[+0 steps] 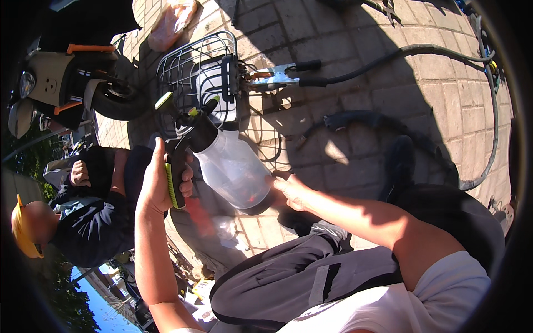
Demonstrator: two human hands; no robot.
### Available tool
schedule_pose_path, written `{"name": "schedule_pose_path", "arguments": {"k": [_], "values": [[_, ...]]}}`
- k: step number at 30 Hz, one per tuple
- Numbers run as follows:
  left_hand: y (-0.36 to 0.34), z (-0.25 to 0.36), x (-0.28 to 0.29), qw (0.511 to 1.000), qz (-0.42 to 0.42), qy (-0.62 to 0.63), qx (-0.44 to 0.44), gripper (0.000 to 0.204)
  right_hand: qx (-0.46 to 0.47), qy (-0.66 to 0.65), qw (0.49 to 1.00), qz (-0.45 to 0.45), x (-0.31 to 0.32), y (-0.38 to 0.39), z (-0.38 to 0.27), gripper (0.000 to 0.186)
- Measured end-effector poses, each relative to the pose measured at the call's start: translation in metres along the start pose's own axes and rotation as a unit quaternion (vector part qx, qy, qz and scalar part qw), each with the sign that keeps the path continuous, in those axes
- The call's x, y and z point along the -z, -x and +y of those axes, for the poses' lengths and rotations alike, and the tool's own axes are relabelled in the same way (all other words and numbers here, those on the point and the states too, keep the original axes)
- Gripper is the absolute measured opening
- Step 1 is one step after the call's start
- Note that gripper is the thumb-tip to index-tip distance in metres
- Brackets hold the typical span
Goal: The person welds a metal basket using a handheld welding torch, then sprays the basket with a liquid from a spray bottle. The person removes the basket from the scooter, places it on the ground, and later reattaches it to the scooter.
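Observation:
A pressure sprayer with a translucent bottle (227, 169), black top and green pump knob is held tilted in front of a wire basket (172, 61). My left hand (164, 175) is closed round its black and green handle. My right hand (288, 188) grips the lower right side of the bottle, its fingers partly hidden. Beyond the sprayer, a metal clamp (277, 76) on a black cable sits at the basket's right side. Some pale object lies inside the basket, partly behind the sprayer's top.
A scooter (58, 83) stands at the upper left. A person (89, 222) in a yellow cap sits at the left. A plastic bag (169, 25) lies on the paving. Cables (388, 53) and hoses cross the paved ground to the right, near my legs.

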State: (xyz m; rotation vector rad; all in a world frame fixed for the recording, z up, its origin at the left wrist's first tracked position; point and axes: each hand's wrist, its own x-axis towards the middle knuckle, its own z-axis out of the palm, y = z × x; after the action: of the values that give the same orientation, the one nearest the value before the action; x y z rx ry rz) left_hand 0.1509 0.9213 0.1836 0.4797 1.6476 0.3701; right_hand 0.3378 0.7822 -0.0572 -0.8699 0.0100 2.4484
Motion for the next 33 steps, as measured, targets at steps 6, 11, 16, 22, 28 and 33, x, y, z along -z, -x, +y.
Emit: {"name": "schedule_pose_path", "arguments": {"k": [6,11,16,22,28,33], "values": [[-0.018,0.016,0.003,0.999,-0.007,-0.033,0.039,0.066,-0.065,-0.026,0.994,0.085,-0.006,0.001,0.012,0.103],[-0.031,0.025,0.004,0.998,-0.004,-0.05,0.039,0.065,-0.046,-0.04,0.998,0.033,-0.005,-0.001,0.007,0.074],[-0.034,0.03,0.002,0.997,0.004,-0.048,0.059,0.066,-0.062,-0.094,0.986,0.124,-0.016,0.006,0.004,0.08],[-0.029,0.038,-0.001,0.997,0.002,-0.044,0.061,0.066,-0.076,-0.076,0.99,0.09,-0.022,0.013,-0.008,0.083],[-0.029,0.045,-0.004,0.996,0.007,-0.062,0.061,0.071,-0.077,-0.089,0.988,0.099,-0.029,0.021,-0.013,0.09],[-0.027,0.054,-0.004,0.996,0.01,-0.066,0.059,0.073,-0.046,-0.08,0.993,0.068,-0.032,0.021,-0.014,0.076]]}}
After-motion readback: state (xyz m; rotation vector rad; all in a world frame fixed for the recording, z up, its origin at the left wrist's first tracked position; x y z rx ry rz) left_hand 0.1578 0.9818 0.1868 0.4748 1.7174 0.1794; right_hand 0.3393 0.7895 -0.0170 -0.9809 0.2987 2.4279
